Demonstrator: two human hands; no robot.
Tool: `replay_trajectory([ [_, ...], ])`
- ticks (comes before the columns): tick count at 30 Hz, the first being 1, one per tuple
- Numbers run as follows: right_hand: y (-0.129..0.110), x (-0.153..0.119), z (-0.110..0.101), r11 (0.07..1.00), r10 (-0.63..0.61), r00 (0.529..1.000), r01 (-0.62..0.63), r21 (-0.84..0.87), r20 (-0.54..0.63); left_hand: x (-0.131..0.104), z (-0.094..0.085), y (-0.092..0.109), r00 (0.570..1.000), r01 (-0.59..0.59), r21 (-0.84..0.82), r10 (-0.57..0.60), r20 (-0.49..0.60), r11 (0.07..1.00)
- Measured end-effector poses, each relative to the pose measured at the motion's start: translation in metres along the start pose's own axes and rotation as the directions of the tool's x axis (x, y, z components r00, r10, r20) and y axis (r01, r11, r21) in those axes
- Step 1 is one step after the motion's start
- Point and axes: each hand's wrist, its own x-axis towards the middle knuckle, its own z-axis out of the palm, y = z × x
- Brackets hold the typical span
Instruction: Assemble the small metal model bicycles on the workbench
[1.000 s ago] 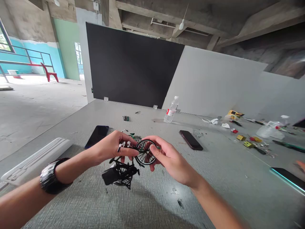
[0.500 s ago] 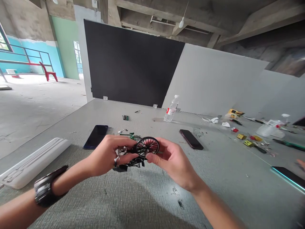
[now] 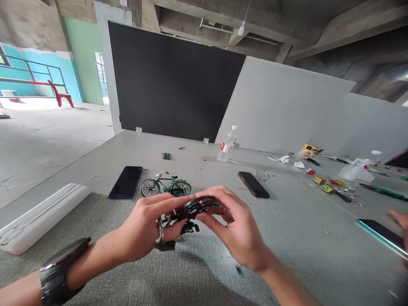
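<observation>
Between my hands, just above the tabletop, is a black model bicycle, its spoked wheel tilted nearly edge-on. My left hand is closed around the frame and handlebar end, with silvery parts showing by the fingers. My right hand pinches the wheel's right side between thumb and fingers. Much of the black bicycle is hidden by the fingers; a pedal-like piece and a dark flat part hang below. Behind my hands a green model bicycle stands on the table, its lower right partly covered by my left hand.
A dark phone and a white power-bank-like slab lie left. Another phone lies right, with a water bottle behind. Small parts, tools and a lit-edge phone occupy the far right, beside another person's hand.
The wheel has turned from facing me to nearly edge-on. Both hands have come slightly lower and nearer, uncovering most of the green bicycle.
</observation>
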Motion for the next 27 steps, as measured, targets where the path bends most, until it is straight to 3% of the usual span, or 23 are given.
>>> replay_trajectory([
  [3, 0.005, 0.006, 0.007, 0.998, -0.029, 0.995, 0.024, -0.059, -0.093, 0.004, 0.001, -0.002, 0.992, 0.128, -0.035, -0.128, 0.017, 0.991],
  [6, 0.009, 0.013, 0.013, 0.948, -0.221, 0.96, 0.171, -0.267, -0.17, 0.006, 0.0, -0.006, 0.97, 0.243, -0.082, -0.244, 0.0, 0.966],
  [9, 0.011, 0.02, 0.017, 0.759, -0.477, 0.869, 0.332, -0.56, -0.131, 0.005, 0.0, -0.008, 0.944, 0.324, -0.157, -0.33, -0.012, 0.933],
  [11, 0.011, 0.024, 0.018, 0.659, -0.557, 0.826, 0.376, -0.651, -0.087, 0.004, -0.001, -0.008, 0.931, 0.358, -0.175, -0.365, -0.006, 0.917],
  [17, 0.016, 0.035, 0.016, 0.601, -0.612, 0.791, 0.463, -0.652, -0.003, 0.004, -0.01, -0.008, 0.912, 0.411, -0.188, -0.406, 0.064, 0.892],
  [19, 0.017, 0.041, 0.011, 0.591, -0.616, 0.786, 0.511, -0.624, 0.06, 0.005, -0.013, -0.01, 0.903, 0.429, -0.21, -0.415, 0.107, 0.879],
  [23, 0.019, 0.048, 0.004, 0.524, -0.651, 0.726, 0.642, -0.561, 0.223, 0.007, -0.016, -0.012, 0.876, 0.481, -0.311, -0.451, 0.168, 0.819],
  [25, 0.02, 0.048, 0.005, 0.554, -0.631, 0.745, 0.628, -0.547, 0.216, 0.007, -0.016, -0.012, 0.871, 0.49, -0.334, -0.465, 0.156, 0.805],
  [27, 0.021, 0.047, 0.008, 0.649, -0.578, 0.807, 0.545, -0.531, 0.122, 0.006, -0.015, -0.012, 0.87, 0.49, -0.341, -0.472, 0.142, 0.802],
])
